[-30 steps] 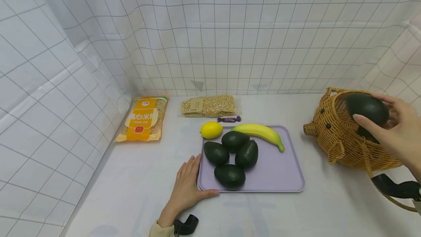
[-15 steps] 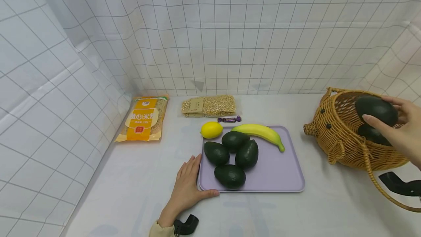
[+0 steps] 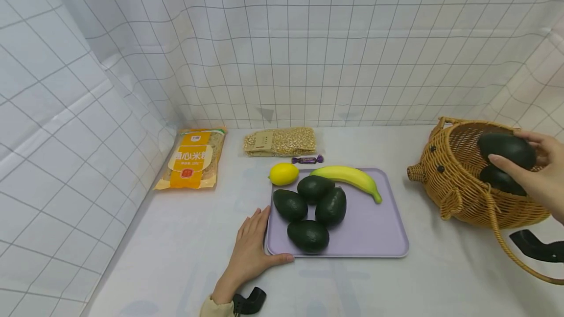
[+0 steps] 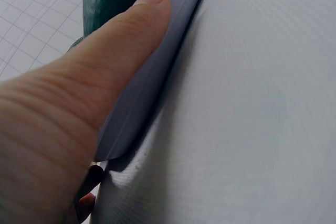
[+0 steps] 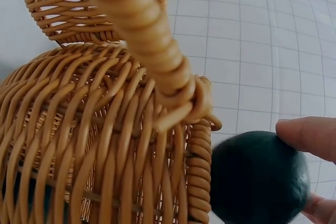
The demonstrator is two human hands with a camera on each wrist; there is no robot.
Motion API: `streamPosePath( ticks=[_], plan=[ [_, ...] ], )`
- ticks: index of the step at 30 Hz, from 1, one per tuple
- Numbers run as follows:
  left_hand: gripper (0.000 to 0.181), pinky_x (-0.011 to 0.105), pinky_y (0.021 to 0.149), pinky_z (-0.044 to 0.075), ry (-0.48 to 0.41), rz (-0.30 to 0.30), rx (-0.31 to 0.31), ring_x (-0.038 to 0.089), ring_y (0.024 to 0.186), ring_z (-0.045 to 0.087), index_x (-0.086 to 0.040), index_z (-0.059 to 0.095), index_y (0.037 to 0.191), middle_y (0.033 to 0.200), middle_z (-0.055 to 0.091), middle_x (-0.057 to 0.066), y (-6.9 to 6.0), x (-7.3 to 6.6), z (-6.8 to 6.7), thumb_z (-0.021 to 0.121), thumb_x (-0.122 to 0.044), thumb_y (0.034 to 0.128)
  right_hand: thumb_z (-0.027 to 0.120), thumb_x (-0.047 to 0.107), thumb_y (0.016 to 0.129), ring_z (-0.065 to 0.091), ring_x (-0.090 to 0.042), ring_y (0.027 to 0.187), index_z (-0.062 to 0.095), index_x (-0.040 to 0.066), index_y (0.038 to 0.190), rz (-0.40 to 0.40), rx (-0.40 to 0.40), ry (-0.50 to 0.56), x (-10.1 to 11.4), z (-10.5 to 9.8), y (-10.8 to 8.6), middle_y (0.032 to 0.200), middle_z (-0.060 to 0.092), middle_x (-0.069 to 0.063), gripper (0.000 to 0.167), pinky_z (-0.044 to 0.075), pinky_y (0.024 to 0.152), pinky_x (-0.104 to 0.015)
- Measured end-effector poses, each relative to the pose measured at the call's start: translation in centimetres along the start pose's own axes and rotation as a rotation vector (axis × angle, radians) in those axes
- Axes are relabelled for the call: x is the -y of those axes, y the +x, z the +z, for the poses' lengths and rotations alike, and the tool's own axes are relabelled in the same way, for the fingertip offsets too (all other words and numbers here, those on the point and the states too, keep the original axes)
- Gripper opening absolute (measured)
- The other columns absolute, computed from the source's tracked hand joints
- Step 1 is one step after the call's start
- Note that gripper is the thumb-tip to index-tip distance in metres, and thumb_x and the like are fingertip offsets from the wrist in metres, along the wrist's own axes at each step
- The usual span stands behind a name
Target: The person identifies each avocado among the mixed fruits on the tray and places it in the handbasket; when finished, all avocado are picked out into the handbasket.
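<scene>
"White gridded cloth [image 3: 308, 53] hangs behind a pale table [image 3: 185, 253]. Where do we find the hands?"

"We see the right hand [image 3: 545, 172] gripping an avocado [image 3: 506, 150] at the mouth of a wicker basket [image 3: 462, 202]. Just below it, a second avocado [image 3: 502, 181] lies inside; we cannot tell whether they touch. Fingers spread and straight, the left hand [image 3: 252, 256] rests against the near left corner of a lilac tray [image 3: 370, 234]."

"How do we handle this well?"

"We would keep thumb and fingers on opposite sides, steer clear of the rim and looped handle [image 3: 497, 229], and go gently; smooth skin could slip."

"What differs from a second ago?"

"We find the gripped avocado farther right and slightly lower, with more of the one beneath showing. Left hand and tray stay put."
</scene>
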State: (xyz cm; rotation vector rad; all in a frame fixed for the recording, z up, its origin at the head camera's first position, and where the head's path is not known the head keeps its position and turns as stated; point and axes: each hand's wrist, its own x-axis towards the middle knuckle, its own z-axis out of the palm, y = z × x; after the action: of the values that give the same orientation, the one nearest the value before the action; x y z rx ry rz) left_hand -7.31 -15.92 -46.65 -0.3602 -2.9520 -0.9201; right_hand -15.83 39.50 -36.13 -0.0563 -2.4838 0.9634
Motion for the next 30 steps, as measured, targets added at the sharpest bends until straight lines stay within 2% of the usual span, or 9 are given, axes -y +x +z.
streamPosePath(
  ticks=[1, 4, 5, 10, 13, 17, 21, 24, 30],
  plan=[
    [0.122, 0.047, 0.112, 0.009, 0.0, 0.001, 0.0, 0.027, 0.141, 0.016, -0.007, 0.022, 0.151, 0.151, 0.03, 0.014, 0.0, 0.0, 0.0, 0.073, -0.071, 0.0607, 0.073, 0.02, 0.083, 0.041, 0.01, 0.079, 0.047, 0.021, 0.14, -0.007, -0.009, -0.005, -0.5, 0.1, 0.1, 0.104, 0.04, 0.019, 0.062, 0.037, 0.063, -0.005],
    [0.121, 0.047, 0.112, 0.009, 0.0, 0.006, -0.004, 0.028, 0.141, 0.017, -0.007, 0.023, 0.151, 0.151, 0.03, 0.014, 0.0, 0.0, 0.0, 0.073, -0.071, 0.061, 0.071, 0.021, 0.086, 0.041, 0.012, 0.083, 0.055, 0.014, 0.133, -0.008, -0.015, -0.014, -0.4, 0.2, -0.1, 0.103, 0.047, 0.018, 0.051, 0.033, 0.071, -0.01],
    [0.121, 0.047, 0.112, 0.009, 0.0, 0.007, -0.005, 0.028, 0.141, 0.017, -0.006, 0.023, 0.151, 0.151, 0.03, 0.014, -0.1, 0.0, 0.0, 0.073, -0.071, 0.0612, 0.071, 0.022, 0.086, 0.042, 0.012, 0.084, 0.058, 0.017, 0.13, -0.019, -0.025, -0.024, -0.8, 0.3, 0.0, 0.102, 0.048, 0.022, 0.046, 0.032, 0.072, -0.011],
    [0.121, 0.048, 0.112, 0.009, 0.003, 0.012, -0.008, 0.028, 0.141, 0.017, -0.006, 0.023, 0.151, 0.151, 0.03, 0.014, -0.1, 0.0, 0.0, 0.072, -0.072, 0.0614, 0.065, 0.016, 0.091, 0.043, 0.011, 0.085, 0.061, 0.0, 0.117, -0.031, 0.004, 0.024, 4.8, 0.2, -1.9, 0.1, 0.049, 0.026, 0.031, 0.03, 0.071, -0.014],
    [0.122, 0.047, 0.112, 0.009, 0.001, 0.01, -0.006, 0.028, 0.141, 0.017, -0.007, 0.022, 0.151, 0.151, 0.029, 0.014, -0.1, 0.0, 0.0, 0.071, -0.073, 0.0613, 0.063, 0.018, 0.092, 0.042, 0.01, 0.086, 0.059, -0.003, 0.114, -0.03, 0.051, 0.011, 7.7, 0.4, -3.0, 0.097, 0.046, 0.03, 0.031, 0.03, 0.069, -0.017],
    [0.122, 0.047, 0.113, 0.008, -0.001, 0.002, -0.001, 0.027, 0.141, 0.016, -0.007, 0.022, 0.151, 0.151, 0.029, 0.014, 0.0, 0.0, 0.0, 0.071, -0.073, 0.0613, 0.065, 0.021, 0.092, 0.043, 0.006, 0.087, 0.062, 0.003, 0.115, -0.071, 0.12, -0.023, 9.9, 1.0, -4.1, 0.1, 0.049, 0.025, 0.03, 0.033, 0.069, -0.017],
    [0.122, 0.047, 0.113, 0.008, 0.0, -0.008, 0.004, 0.027, 0.141, 0.016, -0.007, 0.022, 0.151, 0.151, 0.028, 0.014, -0.1, 0.0, 0.0, 0.071, -0.073, 0.0611, 0.069, 0.02, 0.089, 0.048, 0.002, 0.086, 0.066, 0.009, 0.111, -0.123, 0.162, 0.012, 11.2, 2.2, -4.9, 0.099, 0.056, 0.018, 0.024, 0.036, 0.069, -0.012],
    [0.122, 0.047, 0.112, 0.008, -0.002, -0.007, 0.004, 0.028, 0.141, 0.016, -0.007, 0.022, 0.151, 0.151, 0.028, 0.014, 0.0, -0.1, -0.1, 0.072, -0.072, 0.0611, 0.071, 0.022, 0.087, 0.05, 0.001, 0.084, 0.068, 0.014, 0.107, -0.121, 0.185, 0.049, 12.0, 3.3, -5.6, 0.097, 0.061, 0.015, 0.022, 0.038, 0.069, -0.012],
    [0.121, 0.047, 0.113, 0.008, -0.004, -0.005, 0.007, 0.028, 0.141, 0.015, -0.007, 0.022, 0.151, 0.151, 0.028, 0.014, -0.1, -0.2, -0.2, 0.074, -0.07, 0.0614, 0.07, 0.018, 0.087, 0.056, -0.004, 0.081, 0.067, 0.012, 0.107, -0.173, 0.259, 0.126, 13.1, 6.2, -6.9, 0.095, 0.066, 0.002, 0.02, 0.044, 0.066, -0.013]
  ],
)
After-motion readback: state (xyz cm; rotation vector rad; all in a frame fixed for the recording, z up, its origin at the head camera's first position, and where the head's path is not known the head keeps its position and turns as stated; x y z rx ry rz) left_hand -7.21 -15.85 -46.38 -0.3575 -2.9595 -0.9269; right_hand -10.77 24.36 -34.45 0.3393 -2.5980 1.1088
